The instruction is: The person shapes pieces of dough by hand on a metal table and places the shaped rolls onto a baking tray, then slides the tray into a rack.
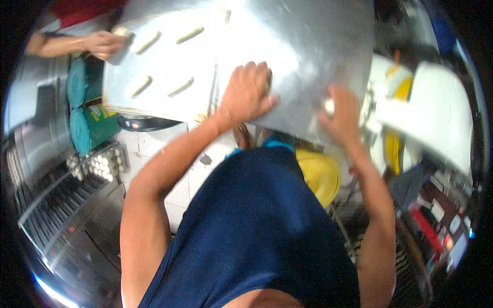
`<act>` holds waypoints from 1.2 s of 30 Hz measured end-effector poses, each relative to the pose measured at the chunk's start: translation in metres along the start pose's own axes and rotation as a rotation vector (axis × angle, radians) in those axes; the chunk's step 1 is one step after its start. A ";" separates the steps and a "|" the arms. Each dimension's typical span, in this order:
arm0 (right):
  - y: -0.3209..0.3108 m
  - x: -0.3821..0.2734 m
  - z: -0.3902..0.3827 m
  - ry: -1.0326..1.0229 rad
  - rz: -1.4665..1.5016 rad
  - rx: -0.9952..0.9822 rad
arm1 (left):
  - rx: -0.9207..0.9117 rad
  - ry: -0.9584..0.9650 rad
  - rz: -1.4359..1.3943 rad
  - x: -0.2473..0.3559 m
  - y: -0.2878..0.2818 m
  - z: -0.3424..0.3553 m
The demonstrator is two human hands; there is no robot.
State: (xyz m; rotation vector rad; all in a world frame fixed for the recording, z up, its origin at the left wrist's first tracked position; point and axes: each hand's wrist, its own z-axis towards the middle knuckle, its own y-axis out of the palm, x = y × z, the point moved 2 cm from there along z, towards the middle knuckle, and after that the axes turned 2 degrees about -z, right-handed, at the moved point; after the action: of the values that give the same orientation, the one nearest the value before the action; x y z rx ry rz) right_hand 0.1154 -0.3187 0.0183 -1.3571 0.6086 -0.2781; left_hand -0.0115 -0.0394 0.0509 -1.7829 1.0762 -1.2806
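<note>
Well right of the tray [167, 60], the right hand [343, 114] curls blurred fingers round the dough [329, 106], its long axis unclear; nearer the tray's right edge, the left hand [246, 93] holds its fingers together, underside hidden.

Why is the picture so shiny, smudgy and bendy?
In the head view, white glare washes over the smooth silver metal table; in the head view, the person's bare right hand is smeared, probably by moving, while their bare left hand looks clearer; and the head view's fisheye lens bends straight edges near the dark rim.
</note>
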 end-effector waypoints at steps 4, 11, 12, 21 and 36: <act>-0.003 0.006 -0.020 -0.150 -0.068 -0.002 | 0.215 0.103 0.071 -0.017 0.047 -0.055; -0.003 0.014 0.105 0.094 0.023 0.094 | 0.406 -0.026 0.088 -0.025 -0.006 0.062; 0.003 0.015 0.084 0.032 -0.008 0.097 | 0.342 0.002 0.074 -0.020 0.004 0.049; 0.001 0.009 0.057 0.019 -0.160 -0.087 | 0.406 0.032 0.043 -0.024 0.010 0.032; 0.005 -0.004 0.066 -0.065 -0.158 -0.024 | 0.507 0.051 0.033 -0.020 0.031 0.020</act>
State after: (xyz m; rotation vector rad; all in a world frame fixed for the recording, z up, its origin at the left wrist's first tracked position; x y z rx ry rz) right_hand 0.1485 -0.2612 0.0205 -1.4342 0.4523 -0.3538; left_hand -0.0031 -0.0328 0.0103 -1.3511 0.7177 -1.4313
